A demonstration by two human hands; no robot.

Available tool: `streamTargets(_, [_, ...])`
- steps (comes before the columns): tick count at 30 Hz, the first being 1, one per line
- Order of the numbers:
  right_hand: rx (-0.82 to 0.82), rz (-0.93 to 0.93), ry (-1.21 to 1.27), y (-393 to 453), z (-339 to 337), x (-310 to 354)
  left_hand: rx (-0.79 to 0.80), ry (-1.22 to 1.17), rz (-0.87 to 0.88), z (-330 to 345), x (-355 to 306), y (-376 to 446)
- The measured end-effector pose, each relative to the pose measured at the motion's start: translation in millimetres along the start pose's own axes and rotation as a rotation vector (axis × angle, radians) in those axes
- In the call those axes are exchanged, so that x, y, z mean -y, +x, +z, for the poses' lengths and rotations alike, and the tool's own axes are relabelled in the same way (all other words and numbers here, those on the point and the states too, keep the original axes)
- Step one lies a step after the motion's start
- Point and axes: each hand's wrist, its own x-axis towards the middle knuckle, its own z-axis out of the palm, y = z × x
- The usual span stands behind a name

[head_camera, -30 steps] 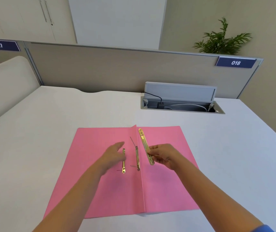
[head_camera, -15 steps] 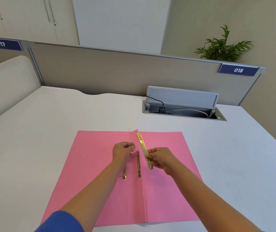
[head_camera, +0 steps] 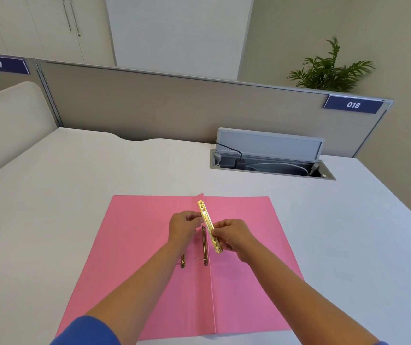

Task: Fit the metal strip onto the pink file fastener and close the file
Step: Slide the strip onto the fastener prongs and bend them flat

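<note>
A pink file (head_camera: 134,245) lies open flat on the white desk (head_camera: 75,185). My right hand (head_camera: 234,236) pinches a gold metal strip (head_camera: 209,225) with holes, held tilted above the fold. My left hand (head_camera: 183,226) has its fingers closed around the thin upright prong at the top end of the gold fastener bar (head_camera: 204,247), which lies along the fold. A second gold piece (head_camera: 182,262) lies on the left flap, mostly hidden under my left wrist. The strip's upper part sits just beside my left fingertips.
An open cable hatch (head_camera: 271,160) with a black plug and cables is set into the desk behind the file. A beige partition (head_camera: 174,108) with number plates runs along the back. A plant (head_camera: 329,70) stands behind it at the right.
My left hand moved from the left flap up to the top prong of the fastener and closed on it. My right hand brought the strip closer to the fold.
</note>
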Motion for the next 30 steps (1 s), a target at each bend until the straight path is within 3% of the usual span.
streamTargets(30, [0.050,0.046,0.047,-1.5,4.7,-5.4,-0.029,0.084,-0.036,0.3,6.3,-5.4])
